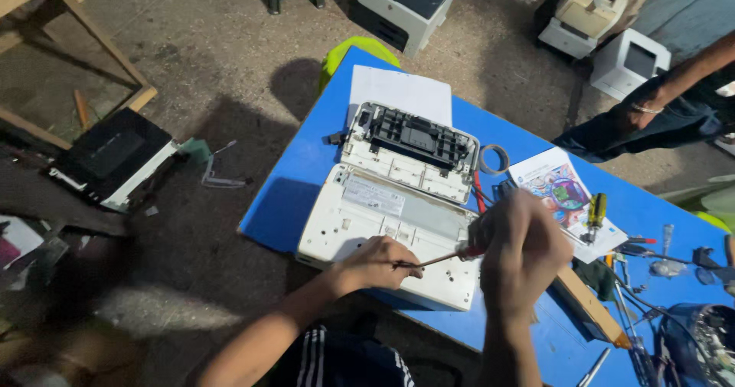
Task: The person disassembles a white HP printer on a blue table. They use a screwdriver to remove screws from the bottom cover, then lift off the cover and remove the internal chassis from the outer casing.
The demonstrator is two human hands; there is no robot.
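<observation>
Overhead, right grip [521, 253] closed around screwdriver [448, 258], left grip [377, 263] loosely curled on white printer [383, 203]

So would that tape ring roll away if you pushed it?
Probably not: the tape ring lies flat on the blue table, so it would likely slide. Stood on edge, it could roll. It looks thin and hollow, so probably light.

Blue table [306, 173] on dusty concrete floor [222, 42], wooden frame [99, 42] nearby.
</observation>
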